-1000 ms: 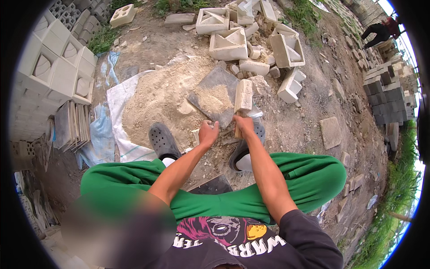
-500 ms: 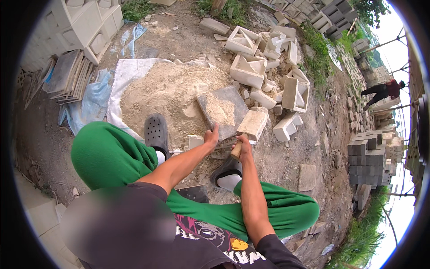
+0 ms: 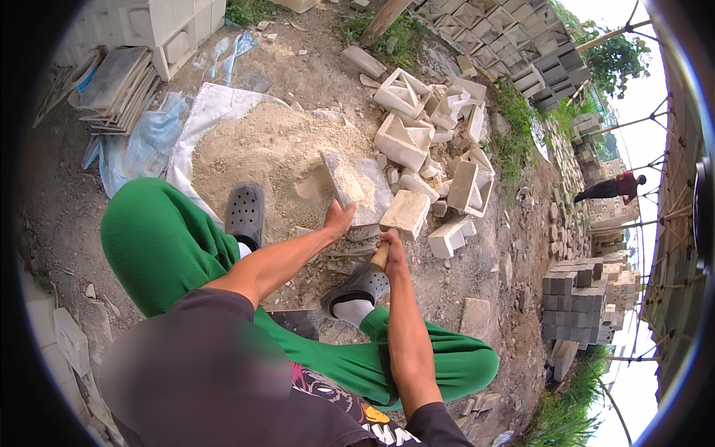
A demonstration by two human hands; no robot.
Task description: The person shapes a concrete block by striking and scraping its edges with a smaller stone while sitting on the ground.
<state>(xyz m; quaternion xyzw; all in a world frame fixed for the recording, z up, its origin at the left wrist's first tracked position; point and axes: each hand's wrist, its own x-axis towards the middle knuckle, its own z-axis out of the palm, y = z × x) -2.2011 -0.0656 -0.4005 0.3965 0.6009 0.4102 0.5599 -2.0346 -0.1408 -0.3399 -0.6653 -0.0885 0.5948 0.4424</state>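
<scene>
Grey board (image 3: 382, 198) pinched by left hand (image 3: 339, 217), wooden handle (image 3: 380, 258) wrapped by right hand (image 3: 393, 249), fingers curled; some sand (image 3: 356, 186) loaded, pile (image 3: 249, 149) left.

The handle (image 3: 380, 259) is tan, the slab (image 3: 377, 209) grey, the sand (image 3: 253, 141) beige, the trousers (image 3: 164, 238) green, the hole-dotted clogs (image 3: 244, 216) grey, the sheet (image 3: 154, 143) at left pale blue.

Bright daylight, glaring sky (image 3: 607, 16), bent edges

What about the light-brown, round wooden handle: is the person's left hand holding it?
No, the right hand grips that wooden handle, while the left hand holds a flat grey board by its edge.
</scene>
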